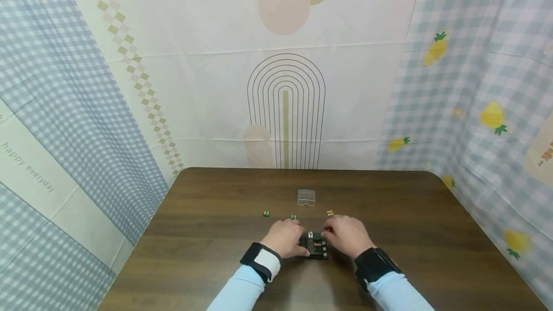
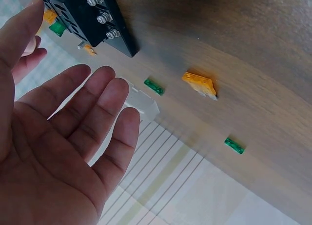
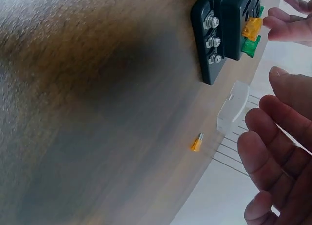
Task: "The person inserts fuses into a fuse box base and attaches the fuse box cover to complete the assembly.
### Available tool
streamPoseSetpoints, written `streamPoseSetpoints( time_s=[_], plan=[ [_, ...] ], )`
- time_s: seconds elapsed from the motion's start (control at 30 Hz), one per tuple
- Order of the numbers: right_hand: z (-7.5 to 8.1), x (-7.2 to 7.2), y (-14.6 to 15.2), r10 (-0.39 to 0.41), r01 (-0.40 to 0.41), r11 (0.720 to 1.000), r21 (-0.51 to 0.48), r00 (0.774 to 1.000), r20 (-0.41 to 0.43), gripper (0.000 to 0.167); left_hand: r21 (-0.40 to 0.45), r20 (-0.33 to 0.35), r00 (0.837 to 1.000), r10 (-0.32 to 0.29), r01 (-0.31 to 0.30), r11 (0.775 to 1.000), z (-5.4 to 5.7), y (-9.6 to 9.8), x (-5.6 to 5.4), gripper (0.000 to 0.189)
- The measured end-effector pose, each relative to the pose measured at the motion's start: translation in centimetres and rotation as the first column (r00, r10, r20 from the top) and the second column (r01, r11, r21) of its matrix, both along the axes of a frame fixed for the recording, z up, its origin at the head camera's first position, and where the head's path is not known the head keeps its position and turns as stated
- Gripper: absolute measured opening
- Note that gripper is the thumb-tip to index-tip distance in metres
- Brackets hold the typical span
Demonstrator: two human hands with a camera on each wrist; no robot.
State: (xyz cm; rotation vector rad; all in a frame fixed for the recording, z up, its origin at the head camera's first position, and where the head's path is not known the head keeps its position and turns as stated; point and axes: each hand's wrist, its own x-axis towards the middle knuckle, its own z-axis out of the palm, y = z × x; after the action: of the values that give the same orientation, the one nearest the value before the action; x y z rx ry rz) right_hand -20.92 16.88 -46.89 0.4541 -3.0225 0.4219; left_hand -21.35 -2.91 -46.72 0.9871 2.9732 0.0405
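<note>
A black fuse box (image 1: 317,248) with metal terminal screws lies on the table between the two hands. My left hand (image 1: 285,239) is at its left side, its thumb tip overlapping the box edge; the other fingers (image 2: 109,98) reach out fairly straight. My right hand (image 1: 345,235) hovers at the box's right side, fingers (image 3: 258,152) loosely bent with nothing visible between them. An orange blade fuse (image 3: 252,29) and a green blade fuse (image 3: 251,47) stand in the box.
Behind the box lies a clear plastic cover (image 1: 306,197). Loose green fuses (image 1: 266,214) and an orange fuse (image 1: 330,213) lie on the wooden table (image 1: 207,234). Another orange fuse (image 2: 200,83) lies by the left hand. Patterned cloth (image 1: 207,109) hangs behind the table.
</note>
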Motion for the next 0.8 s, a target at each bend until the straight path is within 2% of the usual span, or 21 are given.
streamPoseSetpoints(
  time_s=[0.5,0.8],
  plan=[
    [-0.6,-1.2,1.2,-0.036,0.036,0.999,-0.009,0.999,-0.008,0.01,-0.009,0.021,1.0,0.013,-0.012,1.0,0.2,0.2,0.0,0.049],
    [-1.0,-1.6,1.8,-0.081,0.082,0.996,-0.041,0.996,0.025,0.015,-0.009,0.024,1.0,0.016,-0.016,1.0,0.2,0.2,0.0,0.05]
  ],
)
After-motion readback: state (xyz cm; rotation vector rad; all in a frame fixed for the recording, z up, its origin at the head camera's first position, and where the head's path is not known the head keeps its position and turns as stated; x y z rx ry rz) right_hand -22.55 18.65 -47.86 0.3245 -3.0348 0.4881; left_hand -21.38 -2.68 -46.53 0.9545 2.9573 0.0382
